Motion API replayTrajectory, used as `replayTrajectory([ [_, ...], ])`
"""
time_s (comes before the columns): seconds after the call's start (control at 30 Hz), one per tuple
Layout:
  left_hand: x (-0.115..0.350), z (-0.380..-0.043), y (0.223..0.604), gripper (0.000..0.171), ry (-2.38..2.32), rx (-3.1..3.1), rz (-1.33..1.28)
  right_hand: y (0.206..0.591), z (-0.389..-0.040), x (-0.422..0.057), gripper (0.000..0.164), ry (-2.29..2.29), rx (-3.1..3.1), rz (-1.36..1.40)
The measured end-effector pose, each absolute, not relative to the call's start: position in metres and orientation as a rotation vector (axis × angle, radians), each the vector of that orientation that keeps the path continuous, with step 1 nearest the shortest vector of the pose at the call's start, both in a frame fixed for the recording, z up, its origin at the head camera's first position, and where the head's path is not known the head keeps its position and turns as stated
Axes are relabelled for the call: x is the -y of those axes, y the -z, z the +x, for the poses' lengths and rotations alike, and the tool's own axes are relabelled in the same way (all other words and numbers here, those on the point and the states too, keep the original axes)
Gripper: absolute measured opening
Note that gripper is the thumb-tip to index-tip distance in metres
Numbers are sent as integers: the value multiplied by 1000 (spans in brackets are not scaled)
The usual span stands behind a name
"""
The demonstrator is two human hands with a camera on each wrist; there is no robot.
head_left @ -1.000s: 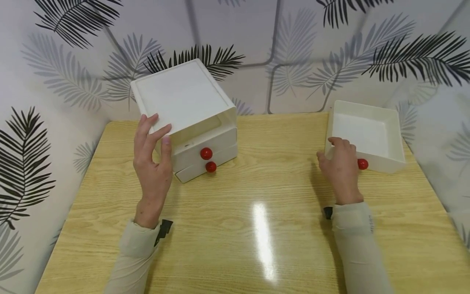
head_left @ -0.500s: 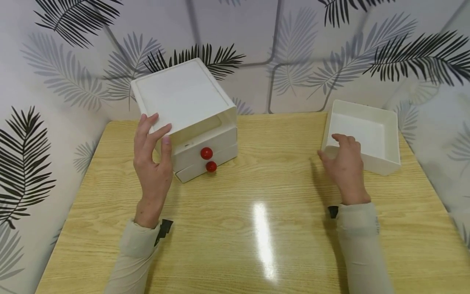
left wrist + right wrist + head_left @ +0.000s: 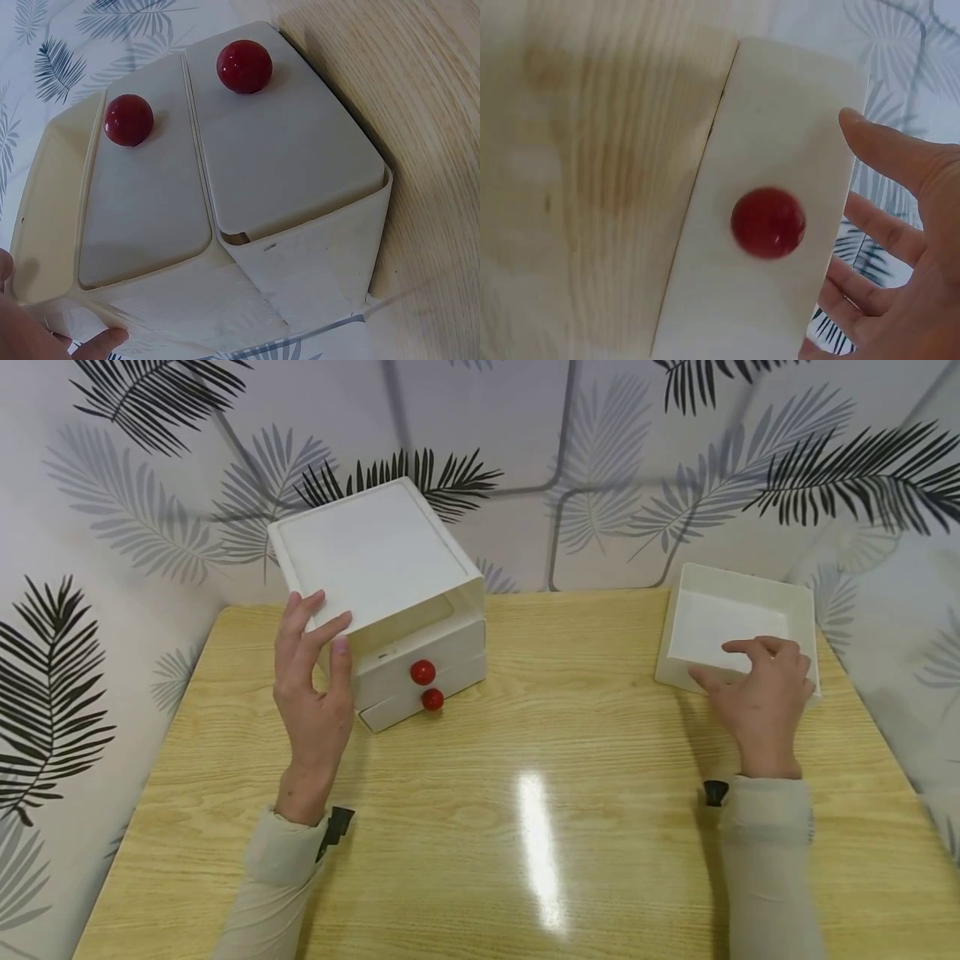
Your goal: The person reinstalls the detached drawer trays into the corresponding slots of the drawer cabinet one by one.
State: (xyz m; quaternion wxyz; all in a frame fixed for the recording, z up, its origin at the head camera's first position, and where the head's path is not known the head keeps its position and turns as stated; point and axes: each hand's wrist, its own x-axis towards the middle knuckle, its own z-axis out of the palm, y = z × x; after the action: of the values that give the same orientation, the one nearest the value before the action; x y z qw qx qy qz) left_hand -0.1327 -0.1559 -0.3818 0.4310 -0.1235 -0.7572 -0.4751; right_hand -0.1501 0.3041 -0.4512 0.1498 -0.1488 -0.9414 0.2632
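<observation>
A white drawer cabinet (image 3: 375,556) stands at the left of the table, its top slot vacant above two fitted drawers with a red upper knob (image 3: 423,672) and a red lower knob (image 3: 432,699). My left hand (image 3: 311,710) rests spread on its front left corner, fingertips touching the top. At the right lies a pulled-out white drawer (image 3: 678,662) with nothing in it. Over its front wall hovers my right hand (image 3: 765,706), fingers on the inner side and thumb outside, loosely curved. The drawer's red knob (image 3: 768,223) shows in the right wrist view but is hidden in the head view.
The wood-grain table (image 3: 480,827) spans the space between the cabinet and the loose drawer. A leaf-patterned wall covering (image 3: 525,435) stands close behind both, and the drawer sits near the table's right edge.
My right hand has moved right along the drawer's front wall. The drawer first turned slightly and shifted left, then stayed nearly in place. My left hand and the cabinet have not moved.
</observation>
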Motion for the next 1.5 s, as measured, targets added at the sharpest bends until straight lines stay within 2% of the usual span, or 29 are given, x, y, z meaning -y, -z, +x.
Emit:
replayTrajectory([
  [0.13,155,-133,382,20,1186,1887,-312,454,-148,-324,60,-817,2685,-506],
  [0.37,155,-134,383,20,1194,1880,-314,460,-142,-350,85,-987,2751,-696],
  [0.5,156,-134,384,20,1199,1878,-316,463,-141,-355,91,-1067,2784,-712],
  [0.8,156,-134,382,20,1191,1884,-304,466,-141,-357,85,-1047,2888,-673],
  [1.2,156,-135,383,20,1199,1875,-313,468,-144,-355,93,-1011,2885,-740],
  [1.5,156,-134,384,20,1198,1877,-306,461,-144,-350,82,-964,2800,-697],
])
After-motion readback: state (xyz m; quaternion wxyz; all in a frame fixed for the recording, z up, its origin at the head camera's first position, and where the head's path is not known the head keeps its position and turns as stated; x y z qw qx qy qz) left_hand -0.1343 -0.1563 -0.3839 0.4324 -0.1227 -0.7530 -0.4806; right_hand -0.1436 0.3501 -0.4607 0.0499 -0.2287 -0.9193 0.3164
